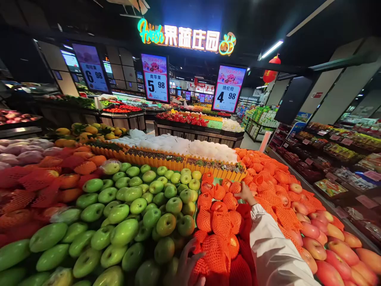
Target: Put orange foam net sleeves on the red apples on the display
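Note:
Round fruits in red-orange foam nets [218, 222] lie in a heap between green apples and more netted fruit. At the bottom of the view my left hand [187, 264] has its fingers bent around a netted fruit [212, 254] at the near end of this heap. Further back, my right hand [246, 194] reaches in from the right in a white sleeve. Its thumb and fingers are around one side of another netted fruit [235, 187] at the heap's far end. Green lining shows beside that fruit. Both fruits rest in the display.
Green apples [125, 232] spread to my left. Bare red-yellow apples [336, 246] and netted fruit [268, 178] fill the right side. A low orange fence [214, 171] with pebbles edges the back, before white-wrapped fruit [178, 145]. Price screens [228, 89] hang beyond.

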`<state>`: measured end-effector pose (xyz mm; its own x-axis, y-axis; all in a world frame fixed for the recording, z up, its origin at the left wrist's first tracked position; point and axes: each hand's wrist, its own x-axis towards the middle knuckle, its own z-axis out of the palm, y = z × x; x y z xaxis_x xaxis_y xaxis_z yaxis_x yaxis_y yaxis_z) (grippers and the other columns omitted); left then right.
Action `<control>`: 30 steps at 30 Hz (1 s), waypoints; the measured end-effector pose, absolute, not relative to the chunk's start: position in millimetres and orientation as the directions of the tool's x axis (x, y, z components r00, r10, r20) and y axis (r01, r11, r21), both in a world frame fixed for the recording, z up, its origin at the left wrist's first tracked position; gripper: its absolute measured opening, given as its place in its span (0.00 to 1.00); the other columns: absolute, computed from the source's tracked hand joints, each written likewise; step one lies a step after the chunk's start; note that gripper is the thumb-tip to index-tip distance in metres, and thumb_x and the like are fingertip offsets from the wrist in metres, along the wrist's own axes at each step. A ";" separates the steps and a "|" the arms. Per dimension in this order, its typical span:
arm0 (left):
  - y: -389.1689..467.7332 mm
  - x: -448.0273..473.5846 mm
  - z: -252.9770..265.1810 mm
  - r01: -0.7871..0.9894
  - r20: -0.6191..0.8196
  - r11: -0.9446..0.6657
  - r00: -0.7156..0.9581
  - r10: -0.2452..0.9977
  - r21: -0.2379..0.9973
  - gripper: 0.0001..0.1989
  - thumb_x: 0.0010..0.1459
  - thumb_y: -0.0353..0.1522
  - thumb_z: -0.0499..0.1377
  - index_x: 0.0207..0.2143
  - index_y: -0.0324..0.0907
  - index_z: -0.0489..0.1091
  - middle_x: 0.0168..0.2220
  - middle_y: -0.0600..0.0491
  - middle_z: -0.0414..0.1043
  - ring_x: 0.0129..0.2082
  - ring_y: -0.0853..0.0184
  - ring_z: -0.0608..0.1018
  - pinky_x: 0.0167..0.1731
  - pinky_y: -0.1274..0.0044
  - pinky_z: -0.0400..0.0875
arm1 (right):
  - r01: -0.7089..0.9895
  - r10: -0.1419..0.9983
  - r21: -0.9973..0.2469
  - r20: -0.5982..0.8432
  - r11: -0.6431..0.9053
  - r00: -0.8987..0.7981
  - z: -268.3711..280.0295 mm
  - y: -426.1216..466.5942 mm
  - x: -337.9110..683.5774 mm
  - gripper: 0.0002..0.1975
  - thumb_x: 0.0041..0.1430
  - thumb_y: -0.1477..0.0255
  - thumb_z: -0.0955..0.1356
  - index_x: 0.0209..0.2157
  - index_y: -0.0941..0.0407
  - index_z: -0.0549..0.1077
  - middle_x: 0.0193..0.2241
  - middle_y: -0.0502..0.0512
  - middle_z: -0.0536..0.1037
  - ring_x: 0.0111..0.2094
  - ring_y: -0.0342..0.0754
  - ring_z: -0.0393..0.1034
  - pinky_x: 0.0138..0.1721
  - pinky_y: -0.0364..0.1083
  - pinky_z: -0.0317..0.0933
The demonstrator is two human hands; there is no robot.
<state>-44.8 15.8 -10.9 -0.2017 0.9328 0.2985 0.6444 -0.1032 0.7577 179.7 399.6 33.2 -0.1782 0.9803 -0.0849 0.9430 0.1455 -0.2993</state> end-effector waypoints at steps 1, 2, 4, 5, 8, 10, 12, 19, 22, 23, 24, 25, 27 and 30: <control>15.5 -47.8 -16.2 0.604 0.306 -0.142 -0.176 0.936 0.784 0.23 0.57 0.37 0.66 0.56 0.57 0.75 0.68 0.46 0.66 0.60 0.54 0.76 0.57 0.63 0.77 | 0.937 0.979 -0.315 -0.080 0.152 -0.186 32.5 399.6 178.9 0.37 0.53 0.67 0.73 0.61 0.60 0.58 0.57 0.75 0.72 0.57 0.63 0.71 0.53 0.51 0.64; 14.3 -51.4 -19.6 0.567 0.308 -0.173 -0.150 0.940 0.805 0.26 0.54 0.35 0.66 0.56 0.59 0.75 0.69 0.47 0.64 0.62 0.52 0.75 0.58 0.64 0.78 | 0.931 0.978 -0.331 -0.077 0.157 -0.192 32.2 399.5 178.4 0.37 0.53 0.68 0.73 0.61 0.63 0.58 0.57 0.77 0.72 0.57 0.63 0.71 0.52 0.50 0.64; 10.4 -58.7 -20.7 0.538 0.272 -0.181 -0.095 0.958 0.824 0.27 0.53 0.35 0.65 0.57 0.60 0.75 0.70 0.48 0.62 0.66 0.50 0.73 0.61 0.63 0.76 | 0.916 0.975 -0.364 -0.075 0.168 -0.209 33.1 399.0 179.5 0.37 0.54 0.69 0.73 0.62 0.65 0.58 0.57 0.76 0.73 0.56 0.60 0.71 0.52 0.48 0.63; 8.2 -61.7 -19.1 0.550 0.244 -0.161 -0.081 0.967 0.820 0.26 0.55 0.36 0.64 0.57 0.58 0.76 0.71 0.47 0.62 0.66 0.50 0.72 0.62 0.61 0.74 | 0.908 0.974 -0.380 -0.071 0.175 -0.217 34.6 398.8 181.0 0.36 0.55 0.70 0.73 0.61 0.65 0.59 0.56 0.74 0.74 0.55 0.58 0.71 0.52 0.46 0.62; 2.5 -65.7 -14.6 0.568 0.218 -0.115 -0.117 0.969 0.815 0.22 0.61 0.37 0.59 0.57 0.51 0.76 0.71 0.43 0.60 0.66 0.50 0.72 0.66 0.58 0.69 | 0.896 0.978 -0.405 -0.020 0.181 -0.206 42.8 399.0 187.7 0.34 0.56 0.71 0.74 0.61 0.64 0.61 0.57 0.68 0.74 0.56 0.53 0.69 0.54 0.43 0.59; 0.3 -65.6 -16.1 0.554 0.233 -0.106 -0.163 0.959 0.826 0.21 0.63 0.37 0.58 0.57 0.48 0.76 0.72 0.42 0.58 0.65 0.51 0.73 0.66 0.57 0.68 | 0.901 0.987 -0.404 0.041 0.159 -0.156 49.9 400.4 191.9 0.36 0.58 0.69 0.73 0.63 0.63 0.58 0.61 0.69 0.69 0.59 0.54 0.65 0.56 0.44 0.57; -0.6 -65.0 -20.6 0.550 0.242 -0.112 -0.170 0.955 0.828 0.20 0.64 0.37 0.58 0.57 0.47 0.76 0.72 0.42 0.57 0.65 0.52 0.72 0.65 0.56 0.68 | 0.914 0.991 -0.388 0.098 0.119 -0.087 55.8 402.4 194.9 0.39 0.59 0.66 0.73 0.66 0.63 0.55 0.63 0.71 0.65 0.60 0.56 0.64 0.56 0.46 0.58; 1.2 -61.7 -27.4 0.528 0.308 -0.206 -0.111 0.945 0.824 0.20 0.64 0.35 0.59 0.58 0.46 0.74 0.70 0.39 0.58 0.63 0.50 0.73 0.63 0.55 0.71 | 0.997 0.997 -0.038 0.023 0.073 -0.072 45.0 400.5 196.1 0.45 0.52 0.57 0.78 0.64 0.55 0.58 0.59 0.70 0.67 0.54 0.64 0.72 0.45 0.51 0.66; 1.3 -60.9 -27.3 0.514 0.295 -0.201 -0.106 0.950 0.834 0.20 0.63 0.36 0.59 0.57 0.46 0.74 0.70 0.38 0.58 0.63 0.49 0.73 0.62 0.55 0.72 | 0.993 0.992 0.006 -0.048 0.114 -0.113 30.0 394.8 190.9 0.46 0.46 0.63 0.81 0.63 0.56 0.61 0.58 0.70 0.70 0.54 0.66 0.72 0.48 0.54 0.66; 1.2 -60.9 -27.7 0.511 0.293 -0.201 -0.106 0.950 0.836 0.20 0.63 0.36 0.59 0.57 0.46 0.74 0.70 0.38 0.57 0.63 0.49 0.72 0.62 0.54 0.72 | 0.991 0.988 0.014 -0.071 0.136 -0.134 26.0 393.5 188.7 0.46 0.45 0.66 0.81 0.64 0.56 0.62 0.58 0.70 0.70 0.54 0.65 0.73 0.49 0.54 0.66; 1.2 -61.1 -28.4 0.508 0.293 -0.202 -0.105 0.950 0.837 0.20 0.64 0.36 0.59 0.58 0.46 0.74 0.70 0.38 0.57 0.64 0.48 0.72 0.62 0.54 0.71 | 0.987 0.983 0.020 -0.092 0.160 -0.158 23.0 392.7 186.6 0.46 0.45 0.70 0.81 0.64 0.56 0.62 0.58 0.70 0.71 0.54 0.65 0.74 0.50 0.54 0.66; 1.1 -61.3 -29.2 0.505 0.295 -0.205 -0.104 0.950 0.839 0.20 0.64 0.37 0.59 0.58 0.46 0.74 0.70 0.38 0.57 0.64 0.49 0.71 0.63 0.54 0.71 | 0.982 0.977 0.022 -0.109 0.186 -0.183 21.3 392.7 184.8 0.46 0.45 0.73 0.80 0.64 0.56 0.63 0.59 0.71 0.71 0.54 0.64 0.74 0.51 0.54 0.66; 1.0 -61.7 -31.0 0.502 0.297 -0.207 -0.105 0.949 0.839 0.20 0.65 0.37 0.58 0.58 0.46 0.74 0.71 0.38 0.55 0.65 0.49 0.70 0.64 0.53 0.69 | 0.972 0.964 0.020 -0.130 0.235 -0.231 22.5 395.3 183.4 0.46 0.43 0.76 0.80 0.64 0.56 0.64 0.61 0.71 0.70 0.55 0.63 0.75 0.51 0.53 0.66; 1.1 -61.9 -34.1 0.512 0.299 -0.201 -0.114 0.948 0.835 0.20 0.65 0.38 0.59 0.58 0.47 0.74 0.72 0.39 0.54 0.65 0.49 0.70 0.64 0.53 0.68 | 0.955 0.945 -0.004 -0.144 0.297 -0.295 32.5 403.2 187.2 0.46 0.39 0.74 0.82 0.62 0.54 0.69 0.58 0.68 0.75 0.54 0.63 0.76 0.51 0.52 0.66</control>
<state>-61.9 1.1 -34.1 -0.1139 0.9476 0.2985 0.5124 -0.2014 0.8348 187.2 403.2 32.5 -0.2947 0.9447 -0.1439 0.9548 0.2972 -0.0044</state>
